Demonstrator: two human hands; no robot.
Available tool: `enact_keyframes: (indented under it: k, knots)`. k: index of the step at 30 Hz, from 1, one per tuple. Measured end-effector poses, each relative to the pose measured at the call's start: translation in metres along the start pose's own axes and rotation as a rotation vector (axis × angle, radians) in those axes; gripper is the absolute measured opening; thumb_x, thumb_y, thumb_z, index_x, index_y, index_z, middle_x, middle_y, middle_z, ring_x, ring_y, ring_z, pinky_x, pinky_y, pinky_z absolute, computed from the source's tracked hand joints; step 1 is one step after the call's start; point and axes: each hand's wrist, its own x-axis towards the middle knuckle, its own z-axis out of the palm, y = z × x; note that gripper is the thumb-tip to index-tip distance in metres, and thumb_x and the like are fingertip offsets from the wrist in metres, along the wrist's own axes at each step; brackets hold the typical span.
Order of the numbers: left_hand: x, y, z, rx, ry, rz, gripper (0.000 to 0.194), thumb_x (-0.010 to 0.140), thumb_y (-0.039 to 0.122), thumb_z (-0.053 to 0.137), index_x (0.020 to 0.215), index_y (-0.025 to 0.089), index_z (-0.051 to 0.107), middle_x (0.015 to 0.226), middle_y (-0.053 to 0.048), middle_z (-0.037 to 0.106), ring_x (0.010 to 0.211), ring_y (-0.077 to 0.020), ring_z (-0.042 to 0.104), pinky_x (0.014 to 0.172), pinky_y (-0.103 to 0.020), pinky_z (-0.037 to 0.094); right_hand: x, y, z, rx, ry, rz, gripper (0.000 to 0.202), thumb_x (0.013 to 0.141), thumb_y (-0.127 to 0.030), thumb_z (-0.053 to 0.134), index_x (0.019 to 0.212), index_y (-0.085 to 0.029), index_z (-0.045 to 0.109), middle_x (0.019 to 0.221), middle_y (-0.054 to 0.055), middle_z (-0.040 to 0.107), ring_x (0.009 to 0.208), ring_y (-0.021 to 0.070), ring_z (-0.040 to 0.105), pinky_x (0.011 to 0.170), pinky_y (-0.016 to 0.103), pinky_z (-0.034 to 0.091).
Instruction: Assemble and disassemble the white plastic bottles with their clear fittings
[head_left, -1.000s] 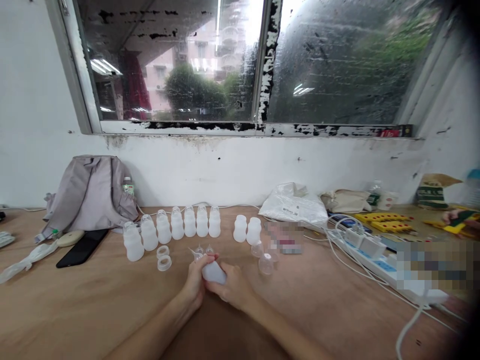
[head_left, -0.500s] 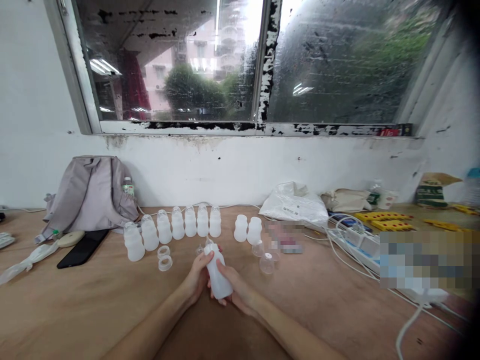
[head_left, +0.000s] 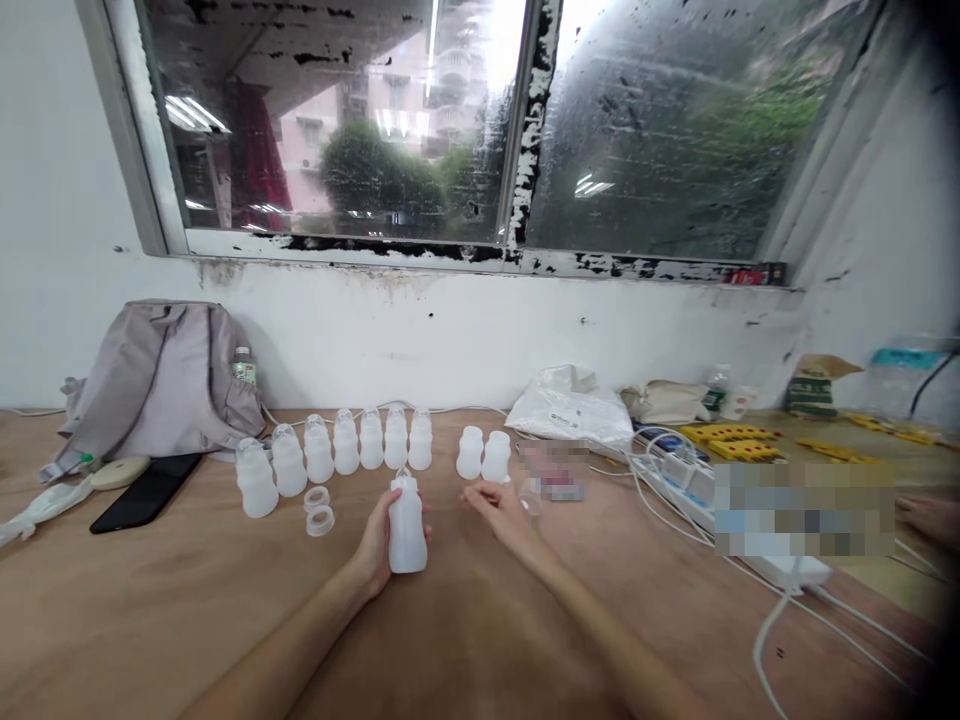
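One brown-covered table [head_left: 450,640] is stretching along the wall, a grey backpack [head_left: 161,370] sitting toward its back left corner. A white plastic bag [head_left: 574,410] is lying by the back edge, a power strip [head_left: 739,530] slanting toward the right edge. Seven capped bottles [head_left: 346,445] are standing left of two uncapped bottles [head_left: 483,455]. Nearer the front edge, the left hand [head_left: 377,535] is wrapping its fingers around a nipple-topped bottle [head_left: 407,530], holding it upright. The right hand [head_left: 506,512] is hovering apart from it, fingers half-curled; whether they are pinching anything, I cannot tell. Clear caps [head_left: 531,497] are showing just beyond that hand, and two white rings [head_left: 319,520] are lying before the capped row.
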Motion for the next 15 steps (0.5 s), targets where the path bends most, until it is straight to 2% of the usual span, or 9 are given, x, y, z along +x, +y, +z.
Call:
enact_keyframes:
  k: [3,5,7,10,15]
  knots:
    - [0.000,0.001,0.000,0.024,-0.021,-0.008,0.038,0.072,0.046,0.048,0.093,0.015,0.055,0.074,-0.003,0.060,0.049,-0.0145,0.057,0.050,-0.029,0.045,0.002,0.001,-0.034,-0.285,0.177,-0.136,0.023,0.073,-0.034,0.047,0.068,-0.015,0.058,0.059,0.000,0.053,0.055,0.0115,0.048,0.052,0.023,0.037]
    - [0.000,-0.001,0.000,0.056,-0.035,-0.003,0.038,0.073,0.046,0.046,0.092,0.015,0.054,0.071,-0.002,0.058,0.045,-0.0134,0.055,0.045,-0.027,0.043,0.000,0.007,-0.054,-0.489,0.190,-0.121,0.021,0.073,-0.031,0.048,0.078,-0.014,0.059,0.056,-0.001,0.052,0.053,0.0127,0.048,0.053,0.024,0.035]
    - [0.001,-0.004,0.000,0.100,-0.034,-0.007,0.038,0.073,0.047,0.045,0.090,0.014,0.053,0.069,-0.001,0.057,0.044,-0.0127,0.054,0.043,-0.025,0.041,-0.002,0.014,-0.068,-0.652,0.140,-0.070,0.023,0.069,-0.027,0.052,0.087,-0.014,0.059,0.058,-0.001,0.053,0.055,0.0136,0.049,0.054,0.024,0.034]
    - [0.003,-0.009,0.000,0.177,-0.027,-0.019,0.039,0.072,0.047,0.044,0.090,0.013,0.052,0.067,-0.001,0.057,0.043,-0.0121,0.053,0.042,-0.024,0.040,-0.002,0.022,-0.075,-0.780,0.052,-0.002,0.026,0.065,-0.017,0.055,0.090,-0.014,0.059,0.064,0.000,0.057,0.059,0.0136,0.052,0.055,0.022,0.034]
    - [0.005,-0.014,0.000,0.272,-0.029,0.024,0.041,0.070,0.048,0.045,0.089,0.012,0.051,0.066,-0.001,0.057,0.041,-0.0122,0.053,0.041,-0.025,0.039,0.010,0.009,-0.072,-0.812,0.064,0.058,0.011,0.073,-0.017,0.049,0.073,-0.013,0.059,0.056,0.001,0.055,0.052,0.0112,0.051,0.051,0.021,0.034]
